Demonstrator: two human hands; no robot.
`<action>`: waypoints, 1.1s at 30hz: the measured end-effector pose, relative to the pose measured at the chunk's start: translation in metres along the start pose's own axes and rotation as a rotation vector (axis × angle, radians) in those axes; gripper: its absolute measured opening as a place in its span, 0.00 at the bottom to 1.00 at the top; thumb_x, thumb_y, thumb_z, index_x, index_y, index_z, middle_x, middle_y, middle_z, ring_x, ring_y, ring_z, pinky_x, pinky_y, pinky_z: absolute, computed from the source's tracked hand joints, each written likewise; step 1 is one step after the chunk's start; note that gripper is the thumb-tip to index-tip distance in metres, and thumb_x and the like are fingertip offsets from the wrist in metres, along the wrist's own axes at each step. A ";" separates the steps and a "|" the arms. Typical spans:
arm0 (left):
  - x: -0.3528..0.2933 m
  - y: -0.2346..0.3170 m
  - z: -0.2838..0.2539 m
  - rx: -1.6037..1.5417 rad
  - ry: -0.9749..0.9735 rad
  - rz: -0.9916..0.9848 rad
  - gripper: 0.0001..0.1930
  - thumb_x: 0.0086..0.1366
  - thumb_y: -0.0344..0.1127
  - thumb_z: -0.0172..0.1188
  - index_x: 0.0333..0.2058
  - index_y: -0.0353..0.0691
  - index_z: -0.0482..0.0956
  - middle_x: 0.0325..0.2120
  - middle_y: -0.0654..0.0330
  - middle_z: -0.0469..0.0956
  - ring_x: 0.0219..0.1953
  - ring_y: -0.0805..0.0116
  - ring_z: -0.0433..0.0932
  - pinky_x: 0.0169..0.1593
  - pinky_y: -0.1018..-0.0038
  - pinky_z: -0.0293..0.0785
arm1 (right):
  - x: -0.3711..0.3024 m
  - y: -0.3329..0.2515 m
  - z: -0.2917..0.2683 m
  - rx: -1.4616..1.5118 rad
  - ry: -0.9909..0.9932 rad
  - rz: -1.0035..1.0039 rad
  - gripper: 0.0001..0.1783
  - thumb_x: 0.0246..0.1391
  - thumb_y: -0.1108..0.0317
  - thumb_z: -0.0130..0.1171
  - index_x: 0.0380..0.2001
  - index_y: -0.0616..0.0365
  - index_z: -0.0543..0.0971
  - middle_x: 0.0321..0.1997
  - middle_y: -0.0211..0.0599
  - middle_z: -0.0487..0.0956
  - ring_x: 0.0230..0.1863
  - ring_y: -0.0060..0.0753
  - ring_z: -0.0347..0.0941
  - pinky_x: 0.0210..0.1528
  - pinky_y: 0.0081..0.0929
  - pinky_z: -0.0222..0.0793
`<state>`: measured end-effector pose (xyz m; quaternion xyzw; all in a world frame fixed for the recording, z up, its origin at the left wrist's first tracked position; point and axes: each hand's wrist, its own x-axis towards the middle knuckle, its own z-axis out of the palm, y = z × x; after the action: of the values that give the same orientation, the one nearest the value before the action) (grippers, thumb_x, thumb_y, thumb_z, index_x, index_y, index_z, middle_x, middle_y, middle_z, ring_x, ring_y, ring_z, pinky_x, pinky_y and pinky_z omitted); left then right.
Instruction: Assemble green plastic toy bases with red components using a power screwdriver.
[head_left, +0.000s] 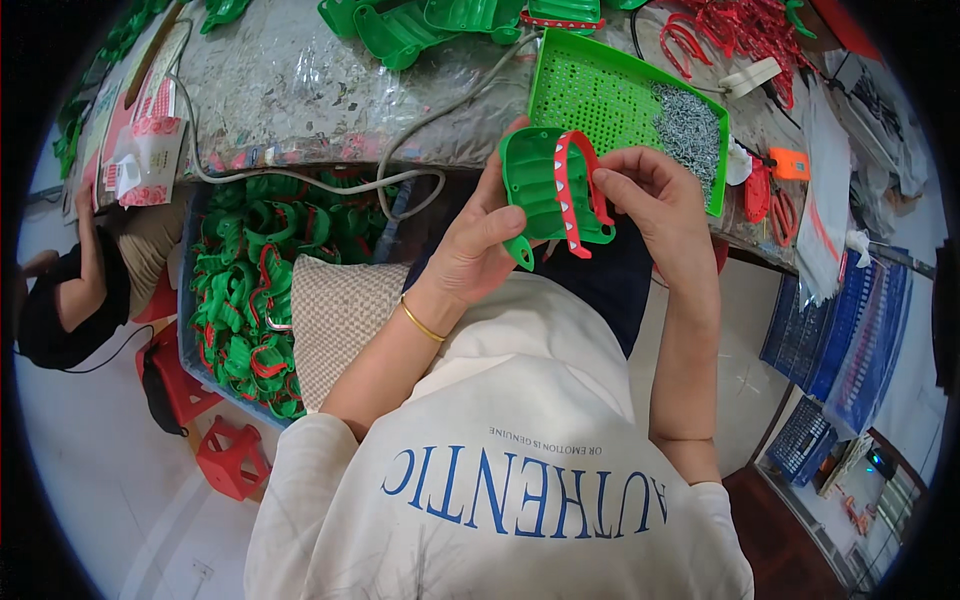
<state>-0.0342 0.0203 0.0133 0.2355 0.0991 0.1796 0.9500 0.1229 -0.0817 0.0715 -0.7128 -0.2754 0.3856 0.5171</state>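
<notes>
My left hand [468, 248] grips a curved, ribbed green plastic piece [528, 185] by its left edge, with the thumb pressed on its front. Across the right part of that piece lies a bent red plastic strip [566, 190] with a row of white triangles like teeth. My right hand [655, 198] pinches the strip's far arm between thumb and fingertips. Both pieces are held above my lap, at the near edge of the table. Whether the strip is fixed to the green piece, I cannot tell.
A green perforated tray [585, 95] holds small metal screws [688, 130]. Red-handled scissors [784, 215] lie right of it, and green parts [400, 30] at the back. A grey cable [300, 178] crosses the table. Left of my lap stands a blue bin [190, 345] of green-and-red pieces. A person [75, 290] sits far left.
</notes>
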 end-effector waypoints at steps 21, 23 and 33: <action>-0.003 0.001 0.002 0.104 -0.013 0.005 0.50 0.51 0.32 0.67 0.67 0.49 0.44 0.60 0.59 0.59 0.59 0.65 0.62 0.61 0.70 0.60 | -0.004 0.014 0.014 -0.084 0.120 -0.006 0.07 0.55 0.73 0.59 0.35 0.65 0.77 0.30 0.27 0.78 0.28 0.12 0.70 0.32 0.12 0.66; -0.004 0.001 0.002 0.119 -0.006 0.006 0.50 0.51 0.32 0.68 0.67 0.49 0.44 0.60 0.59 0.59 0.59 0.65 0.62 0.61 0.69 0.60 | -0.006 0.013 0.017 -0.177 0.161 -0.001 0.07 0.55 0.73 0.59 0.35 0.65 0.77 0.30 0.27 0.78 0.28 0.12 0.70 0.32 0.11 0.66; -0.005 0.000 0.006 0.196 0.026 0.026 0.48 0.49 0.31 0.69 0.66 0.48 0.49 0.56 0.59 0.63 0.57 0.67 0.63 0.59 0.71 0.62 | -0.009 0.015 0.023 -0.238 0.207 -0.028 0.06 0.54 0.73 0.59 0.34 0.64 0.77 0.29 0.26 0.77 0.27 0.11 0.69 0.31 0.12 0.66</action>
<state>-0.0370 0.0159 0.0189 0.3264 0.1257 0.1843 0.9185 0.0986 -0.0809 0.0558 -0.8012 -0.2744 0.2675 0.4597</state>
